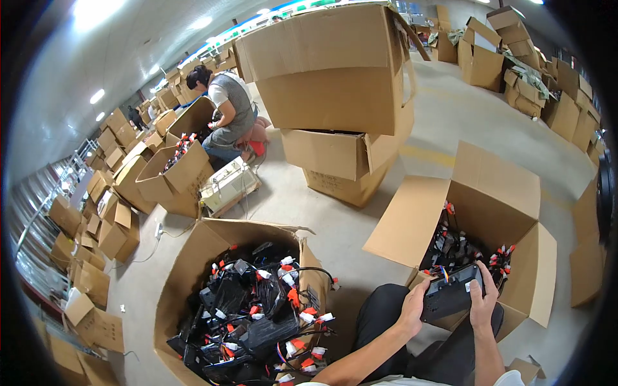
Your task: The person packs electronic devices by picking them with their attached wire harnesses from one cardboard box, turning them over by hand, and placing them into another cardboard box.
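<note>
Above my lap, both hands hold a black rectangular electronic unit [444,302], tilted, with a small white label and a few coloured wires at its upper left. My left hand [414,309] grips its left end, fingers closed on the edge. My right hand [484,299] is wrapped round the right end, thumb on the face. Just beyond, an open cardboard box [496,186] holds black cables with red and white connectors [450,241]. To my left, a large open carton [177,276] is heaped with similar black units [267,331] and wires with red and white plugs.
Ahead stands a tall stack of cartons [328,83]. At the far left, a person [228,112] crouches beside an open box of cables [174,180], with a pale boxy machine [228,183] on the floor. More cartons [563,116] line the right side.
</note>
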The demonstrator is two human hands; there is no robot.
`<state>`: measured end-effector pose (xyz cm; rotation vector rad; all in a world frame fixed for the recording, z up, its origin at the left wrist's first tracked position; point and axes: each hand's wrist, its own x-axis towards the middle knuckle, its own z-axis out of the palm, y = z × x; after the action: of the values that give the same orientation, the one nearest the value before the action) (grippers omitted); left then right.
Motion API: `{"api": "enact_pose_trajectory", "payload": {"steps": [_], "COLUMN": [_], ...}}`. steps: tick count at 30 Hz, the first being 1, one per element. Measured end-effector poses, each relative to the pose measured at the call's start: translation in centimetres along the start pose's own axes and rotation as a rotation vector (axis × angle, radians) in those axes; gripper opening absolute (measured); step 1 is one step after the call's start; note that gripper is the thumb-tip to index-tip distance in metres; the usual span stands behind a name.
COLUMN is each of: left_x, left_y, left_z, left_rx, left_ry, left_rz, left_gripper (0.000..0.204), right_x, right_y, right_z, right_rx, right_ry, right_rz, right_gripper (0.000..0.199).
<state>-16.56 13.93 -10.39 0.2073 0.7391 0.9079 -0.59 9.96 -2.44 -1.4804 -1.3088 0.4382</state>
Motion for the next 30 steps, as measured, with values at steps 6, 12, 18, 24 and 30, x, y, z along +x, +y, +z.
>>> {"api": "enact_pose_trajectory", "payload": {"steps": [6,12,18,24,30], "left_x": [-0.7,0.1,-1.6,-0.2,0.5], "left_y": [-0.1,-2.0,-1.6,2.2,5.7], "left_z": [1.7,1.2,4.0,2.8,2.9], "left_rx": [0.075,0.277,0.584,0.428,0.070], "left_ry": [0.063,0.037,-0.040,-0.026,-0.177], "left_rz": [0.059,0.339,0.602,0.483,0.456], "left_gripper": [0.037,0.037,0.037,0.040,0.036], "right_x": [-0.5,-1.2,-1.4,-0.9,-6.1], "right_y": [1.7,1.7,4.3,4.6,14.3], "right_z": [-0.5,-1.3,-2.3,-6.3,-11.1], "right_rx": [0.087,0.157,0.314,-0.049,-0.096], "right_ry": [0.036,0.092,0.168,-0.107,-0.052], "right_rz": [0.055,0.067,0.123,-0.087,0.277], "right_gripper": [0.047,0.043,0.043,0.048,0.031]}}
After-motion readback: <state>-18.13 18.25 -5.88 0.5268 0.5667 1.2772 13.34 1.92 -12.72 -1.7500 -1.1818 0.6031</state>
